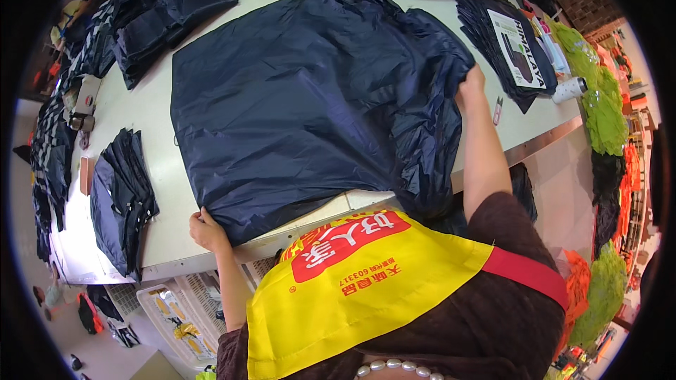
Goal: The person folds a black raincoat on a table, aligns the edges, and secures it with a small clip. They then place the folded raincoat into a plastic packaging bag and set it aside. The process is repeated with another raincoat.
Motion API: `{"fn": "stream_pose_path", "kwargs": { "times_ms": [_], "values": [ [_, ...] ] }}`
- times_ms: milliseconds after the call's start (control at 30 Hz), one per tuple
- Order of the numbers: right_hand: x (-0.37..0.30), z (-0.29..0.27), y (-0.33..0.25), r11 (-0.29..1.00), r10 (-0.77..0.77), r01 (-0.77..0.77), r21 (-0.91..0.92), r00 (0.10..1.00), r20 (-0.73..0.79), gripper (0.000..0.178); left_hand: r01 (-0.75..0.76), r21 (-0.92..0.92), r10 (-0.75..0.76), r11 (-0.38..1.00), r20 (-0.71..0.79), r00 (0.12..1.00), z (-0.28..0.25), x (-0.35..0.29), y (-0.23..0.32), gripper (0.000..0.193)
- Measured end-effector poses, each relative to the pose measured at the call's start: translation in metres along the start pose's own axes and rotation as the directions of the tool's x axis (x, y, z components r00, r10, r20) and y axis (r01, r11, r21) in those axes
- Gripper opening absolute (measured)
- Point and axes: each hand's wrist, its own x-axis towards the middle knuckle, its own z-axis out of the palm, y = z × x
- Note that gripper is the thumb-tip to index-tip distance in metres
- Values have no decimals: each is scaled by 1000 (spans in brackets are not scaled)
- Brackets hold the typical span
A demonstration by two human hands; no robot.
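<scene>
A wide sheet of shiny navy nylon cloth (296, 98) lies spread over the white table (165, 218), fairly flat on the left and bunched into folds on the right. It hangs partly over the near edge. My left hand (207, 231) pinches its near left corner, fingers closed on the hem. At the right side my right hand (470, 88) is closed round the gathered edge, some of its fingers hidden by the folds. A small pair of thread snips (498, 110) rests on the table to the right of my right forearm.
Dark folded pieces (123, 200) lie at left, with a larger dark pile (172, 24) behind. On the right are a dark stack with a printed card (517, 49), a thread cone (570, 89) and lime-green fabric (609, 109). A patterned tray (179, 320) sits below the table's left front.
</scene>
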Motion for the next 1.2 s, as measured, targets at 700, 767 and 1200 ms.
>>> {"fn": "stream_pose_path", "kwargs": {
  "times_ms": [700,767,1200],
  "values": [
    [16,-16,11,424,-389,633,-648,773,501,41,422,-857,-138,-295,476,869,-74,17,-36,35],
    [-7,2,-9,824,-162,318,-469,926,342,36,378,-863,-38,-337,413,910,-90,20,-17,30],
    [-263,-5,74,-499,-37,834,-235,251,967,78,-175,-235,230,956,231,945,-79,-70,-66,16]
  ]
}}
